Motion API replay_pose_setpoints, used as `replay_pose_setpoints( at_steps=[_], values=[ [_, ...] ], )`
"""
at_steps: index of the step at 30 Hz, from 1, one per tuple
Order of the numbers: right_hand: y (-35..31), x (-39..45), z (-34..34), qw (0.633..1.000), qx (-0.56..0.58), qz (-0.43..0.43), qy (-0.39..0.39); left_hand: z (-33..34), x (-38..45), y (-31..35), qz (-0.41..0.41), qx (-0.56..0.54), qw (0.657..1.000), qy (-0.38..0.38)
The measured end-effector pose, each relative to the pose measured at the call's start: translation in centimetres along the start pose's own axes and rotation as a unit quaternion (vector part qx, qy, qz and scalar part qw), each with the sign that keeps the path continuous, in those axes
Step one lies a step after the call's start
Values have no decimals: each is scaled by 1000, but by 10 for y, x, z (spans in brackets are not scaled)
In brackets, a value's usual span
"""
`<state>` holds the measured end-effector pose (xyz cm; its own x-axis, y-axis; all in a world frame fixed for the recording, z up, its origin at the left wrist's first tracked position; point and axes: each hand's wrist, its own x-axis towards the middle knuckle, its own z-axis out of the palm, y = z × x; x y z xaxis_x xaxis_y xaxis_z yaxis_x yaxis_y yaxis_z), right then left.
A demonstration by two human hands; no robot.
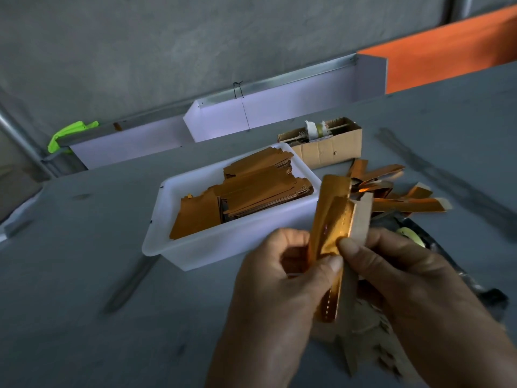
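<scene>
Grey flat surface (84,275) carries a white rectangular plastic tub (212,247), a brown cardboard box (330,149) behind, and loose gold foil strips (405,204) alongside.

The left hand (279,289) and the right hand (405,275) cover the middle of the long gold foil-faced card strip (333,219). Both forearms are cut off by the bottom edge. The right hand hides most of a pale yellow-green round thing (409,236). The dark object (492,301) beside it is too blurred to name.
</scene>
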<state>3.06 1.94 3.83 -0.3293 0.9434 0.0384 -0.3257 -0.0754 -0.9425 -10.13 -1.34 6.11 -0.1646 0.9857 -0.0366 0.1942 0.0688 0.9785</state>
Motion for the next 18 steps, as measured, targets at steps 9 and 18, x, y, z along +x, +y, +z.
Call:
replay_pose_setpoints(
  at_steps=[9,18],
  values=[
    [3,-1,7,984,-139,-48,97,-1,3,-10,-3,12,1000,-18],
    [4,-5,10,982,-158,-22,104,1,1,-12,17,-10,999,38]
  ],
)
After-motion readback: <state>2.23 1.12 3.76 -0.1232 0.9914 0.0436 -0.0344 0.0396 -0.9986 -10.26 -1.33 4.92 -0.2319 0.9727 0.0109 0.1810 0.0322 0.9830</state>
